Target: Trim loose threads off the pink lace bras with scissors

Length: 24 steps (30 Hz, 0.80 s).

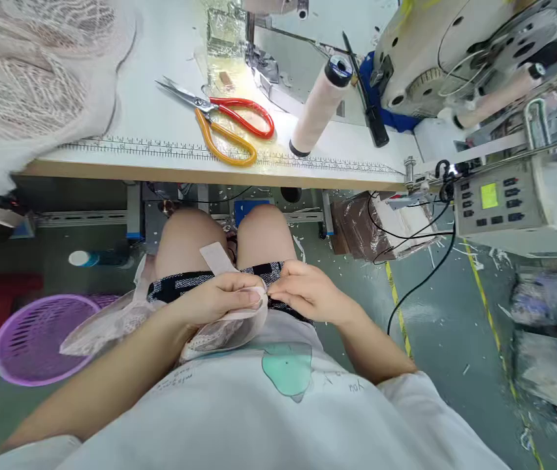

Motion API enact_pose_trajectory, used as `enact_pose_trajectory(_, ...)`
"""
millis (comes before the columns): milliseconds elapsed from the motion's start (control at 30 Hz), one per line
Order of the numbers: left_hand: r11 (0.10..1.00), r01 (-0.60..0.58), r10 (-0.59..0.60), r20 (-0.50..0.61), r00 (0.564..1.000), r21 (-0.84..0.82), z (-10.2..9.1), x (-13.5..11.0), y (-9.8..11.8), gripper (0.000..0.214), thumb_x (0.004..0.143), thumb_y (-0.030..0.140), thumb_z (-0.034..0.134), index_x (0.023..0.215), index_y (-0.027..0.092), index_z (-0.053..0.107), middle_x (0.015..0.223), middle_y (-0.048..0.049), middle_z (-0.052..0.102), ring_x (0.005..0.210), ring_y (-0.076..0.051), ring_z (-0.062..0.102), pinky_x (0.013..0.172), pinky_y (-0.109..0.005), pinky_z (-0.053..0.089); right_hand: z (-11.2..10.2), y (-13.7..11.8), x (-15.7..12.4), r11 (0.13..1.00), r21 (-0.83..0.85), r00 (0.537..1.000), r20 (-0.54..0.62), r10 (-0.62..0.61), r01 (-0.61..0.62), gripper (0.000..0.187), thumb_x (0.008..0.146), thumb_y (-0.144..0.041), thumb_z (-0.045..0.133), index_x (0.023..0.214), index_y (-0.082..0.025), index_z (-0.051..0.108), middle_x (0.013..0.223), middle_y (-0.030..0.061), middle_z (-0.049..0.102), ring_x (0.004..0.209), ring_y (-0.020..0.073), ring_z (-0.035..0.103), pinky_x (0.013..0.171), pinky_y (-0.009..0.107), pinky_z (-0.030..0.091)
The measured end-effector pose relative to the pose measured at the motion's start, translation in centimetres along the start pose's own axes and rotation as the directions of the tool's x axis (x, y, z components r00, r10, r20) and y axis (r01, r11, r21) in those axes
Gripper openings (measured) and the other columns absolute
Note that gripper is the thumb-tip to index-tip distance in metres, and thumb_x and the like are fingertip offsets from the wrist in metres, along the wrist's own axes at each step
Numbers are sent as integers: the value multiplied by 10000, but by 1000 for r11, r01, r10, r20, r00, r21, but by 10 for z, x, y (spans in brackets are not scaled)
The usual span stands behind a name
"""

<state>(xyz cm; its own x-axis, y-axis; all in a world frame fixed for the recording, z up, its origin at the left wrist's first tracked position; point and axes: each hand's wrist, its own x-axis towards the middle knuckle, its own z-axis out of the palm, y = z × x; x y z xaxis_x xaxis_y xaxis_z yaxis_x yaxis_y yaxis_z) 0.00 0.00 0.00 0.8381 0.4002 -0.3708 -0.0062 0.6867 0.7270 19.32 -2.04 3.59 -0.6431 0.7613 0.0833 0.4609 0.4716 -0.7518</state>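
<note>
A pale pink garment (pixel 224 333) is held over the lap, gathered between the two hands. Its folded edge is clamped between the thumb and fingers of the left hand (pixel 232 299), with the body of the piece hanging below and toward the wearer's shirt. The same edge is met from the other side by the fingertips of the right hand (pixel 302 290), which are drawn together just beside the left thumb — whether fabric is pinched between them cannot be told. Soft, sheer lace is shown in the lower folds, while the held edge looks smoother and rounded. A flat, pale strip (pixel 217 258) is seen projecting beyond the left hand. On the smooth white surface (pixel 158 46), metal-bladed scissors (pixel 208 106) with red and orange looped handles are laid open — near a cylindrical, pale pink thread spool (pixel 321 108).
</note>
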Motion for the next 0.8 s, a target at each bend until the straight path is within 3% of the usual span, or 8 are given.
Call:
enact_pose_trajectory(167, 1000, 10, -10, -3, 1000, 2, 2, -4, -1, 253, 714, 358, 559, 591, 155, 472, 519, 48, 336, 481, -81, 263, 463, -254, 146, 5, -1, -1, 1000, 9, 1000, -31, -3, 3, 192, 848, -207, 465, 844, -119, 636, 661, 12, 429, 618, 100, 437, 540, 206, 391)
enact_pose_trajectory(500, 996, -22, 24, -18, 1000, 88, 6, -1, 3, 305, 712, 352, 542, 519, 174, 387, 524, 52, 297, 494, -86, 251, 470, -251, 170, 2, -1, 2, 1000, 12, 1000, 24, -7, 7, 192, 856, -238, 462, 819, -144, 624, 653, 7, 435, 616, 96, 438, 547, 198, 398)
enact_pose_trajectory(633, 998, -20, 22, -39, 999, 53, 6, -1, 2, 299, 712, 358, 538, 529, 172, 392, 529, 49, 301, 497, -86, 253, 470, -250, 164, 2, 0, 4, 994, 95, 999, -4, 54, -53, 146, 816, -242, 541, 727, -143, 602, 620, -5, 482, 606, 83, 459, 555, 182, 403)
enact_pose_trajectory(800, 1000, -3, 4, -61, 998, 20, 4, -3, 0, 284, 721, 355, 530, 543, 168, 411, 527, 49, 303, 486, -83, 237, 464, -251, 145, -4, 4, -2, 980, 103, 984, 59, 166, -171, 75, 798, -179, 533, 745, -149, 576, 668, 10, 540, 611, 87, 478, 551, 195, 409)
